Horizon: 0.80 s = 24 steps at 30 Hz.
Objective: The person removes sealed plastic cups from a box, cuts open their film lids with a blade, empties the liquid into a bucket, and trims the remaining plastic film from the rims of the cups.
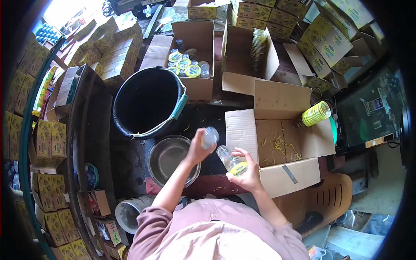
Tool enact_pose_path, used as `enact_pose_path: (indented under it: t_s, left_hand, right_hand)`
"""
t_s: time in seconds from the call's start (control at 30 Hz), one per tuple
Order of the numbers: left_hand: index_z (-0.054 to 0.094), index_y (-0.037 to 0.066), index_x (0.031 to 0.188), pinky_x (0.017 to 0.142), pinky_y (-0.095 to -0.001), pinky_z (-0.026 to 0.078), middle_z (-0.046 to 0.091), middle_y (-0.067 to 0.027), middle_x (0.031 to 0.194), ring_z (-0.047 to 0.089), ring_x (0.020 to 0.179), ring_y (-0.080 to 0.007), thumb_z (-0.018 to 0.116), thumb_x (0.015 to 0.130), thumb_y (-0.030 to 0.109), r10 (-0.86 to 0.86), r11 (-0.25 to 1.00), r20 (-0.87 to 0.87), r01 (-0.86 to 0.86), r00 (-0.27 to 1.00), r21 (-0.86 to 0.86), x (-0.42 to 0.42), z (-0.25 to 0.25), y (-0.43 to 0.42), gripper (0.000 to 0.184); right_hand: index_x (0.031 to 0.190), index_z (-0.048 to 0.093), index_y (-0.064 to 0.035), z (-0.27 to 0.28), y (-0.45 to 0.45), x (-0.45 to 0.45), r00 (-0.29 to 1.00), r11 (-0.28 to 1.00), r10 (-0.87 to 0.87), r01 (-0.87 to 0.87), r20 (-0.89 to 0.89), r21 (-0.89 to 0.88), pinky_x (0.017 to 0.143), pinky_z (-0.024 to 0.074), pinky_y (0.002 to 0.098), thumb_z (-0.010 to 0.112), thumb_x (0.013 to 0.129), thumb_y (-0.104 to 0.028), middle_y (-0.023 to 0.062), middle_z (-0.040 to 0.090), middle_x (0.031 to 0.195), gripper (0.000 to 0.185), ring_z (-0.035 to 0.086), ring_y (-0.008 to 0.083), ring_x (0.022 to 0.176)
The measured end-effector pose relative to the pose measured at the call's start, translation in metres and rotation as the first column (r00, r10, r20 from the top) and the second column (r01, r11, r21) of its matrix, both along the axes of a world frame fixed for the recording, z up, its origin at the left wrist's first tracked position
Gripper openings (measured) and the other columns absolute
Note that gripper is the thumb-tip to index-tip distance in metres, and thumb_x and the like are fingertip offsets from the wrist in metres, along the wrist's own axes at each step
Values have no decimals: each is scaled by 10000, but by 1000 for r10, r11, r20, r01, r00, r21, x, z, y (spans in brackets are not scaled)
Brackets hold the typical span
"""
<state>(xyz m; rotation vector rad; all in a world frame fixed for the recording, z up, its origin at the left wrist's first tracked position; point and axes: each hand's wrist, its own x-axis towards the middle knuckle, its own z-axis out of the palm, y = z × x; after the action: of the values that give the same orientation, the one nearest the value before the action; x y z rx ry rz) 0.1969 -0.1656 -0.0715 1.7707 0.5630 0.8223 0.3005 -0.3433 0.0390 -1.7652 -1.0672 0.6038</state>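
Note:
My left hand [198, 151] grips a clear plastic cup [211, 135], raised over the area between the metal bowl and the open carton. Just to its right, my right hand [250, 177] is closed around a clear plastic jar [226, 157] with a yellow-and-green label, held tilted. The two containers are close together but apart. Below my left forearm sits a round metal bowl [167, 156]. An open cardboard box [271, 149] with yellow shreds on its bottom lies to the right of my right hand.
A large black bucket [147, 102] stands at the left. Behind it, a carton [193, 34] holds several yellow-lidded tubs [193, 70]. A stack of yellow-rimmed cups [315, 114] leans at the open box's right edge. An orange plastic chair [333, 195] is at the lower right.

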Motion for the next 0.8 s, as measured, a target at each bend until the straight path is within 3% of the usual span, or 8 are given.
enact_pose_path:
  t_s: [0.03, 0.13, 0.43, 0.5, 0.63, 0.7, 0.77, 0.8]
  left_hand:
    - [460, 53, 981, 752, -346, 452, 558, -125, 922, 566, 871, -265, 745, 609, 97, 111, 982, 60, -100, 992, -159, 11, -16, 6, 471]
    - [455, 48, 971, 702, -340, 467, 597, -118, 814, 607, 776, -260, 800, 568, 142, 279, 960, -86, -277, 956, 33, 36, -38, 38, 539]
    - [509, 70, 969, 732, -336, 493, 634, -98, 842, 631, 809, -247, 794, 504, 110, 243, 969, -345, -246, 907, 36, 42, -79, 48, 547]
    - [449, 42, 1116, 854, -359, 435, 567, -160, 1041, 549, 997, -282, 804, 497, 167, 168, 981, -418, -192, 893, -17, 39, -75, 53, 725]
    - [267, -9, 1302, 1063, -426, 174, 323, -254, 1327, 181, 1314, -364, 793, 528, 252, 242, 968, -467, -175, 850, 182, 28, 9, 24, 972]
    - [291, -2, 1293, 1064, -438, 147, 348, -226, 1325, 190, 1314, -354, 718, 660, 227, 267, 932, -121, -224, 956, 285, 21, 57, 4, 798]
    - [313, 8, 1282, 1029, -429, 231, 401, -186, 1295, 331, 1248, -317, 670, 743, 216, 169, 985, 21, -169, 985, 21, 16, 77, -20, 679]
    - [305, 23, 1286, 977, -412, 307, 449, -151, 1241, 420, 1173, -265, 591, 825, 293, 60, 941, 135, -10, 989, -339, 15, 85, -34, 606]
  right_hand:
    - [1158, 461, -35, -6, -7, 1, 995, 998, -28, 33, -92, 45, 843, 449, 325, 751, 526, -209, 149, 599, 988, 717, 579, 233, 943]
    - [1092, 455, 8, -9, -31, 7, 938, 980, -91, 143, -334, 136, 856, 431, 317, 729, 555, -193, 133, 557, 1023, 635, 536, 190, 970]
    - [1038, 430, -19, -4, -46, 36, 862, 962, -45, 175, -506, 212, 881, 415, 305, 712, 606, -163, 133, 484, 1052, 535, 494, 185, 995]
    - [1027, 426, -24, -7, -45, 43, 852, 953, -3, 162, -524, 257, 890, 410, 308, 709, 610, -155, 136, 479, 1055, 520, 489, 185, 1004]
    - [982, 433, -34, 5, -38, 48, 983, 937, -99, 145, -155, 316, 870, 426, 327, 730, 564, -140, 136, 477, 1052, 524, 507, 207, 980]
    - [964, 435, -44, 18, -28, 39, 986, 909, -166, 143, 25, 391, 848, 433, 354, 741, 544, -145, 147, 474, 1055, 529, 509, 243, 980]
    - [961, 428, -56, 22, -28, 29, 961, 911, -190, 97, 201, 400, 859, 423, 368, 743, 542, -162, 157, 450, 1084, 535, 488, 248, 1001]
    - [945, 428, -57, 32, -25, 23, 911, 908, -196, 28, 363, 419, 818, 442, 386, 760, 538, -176, 164, 457, 1056, 538, 497, 270, 981]
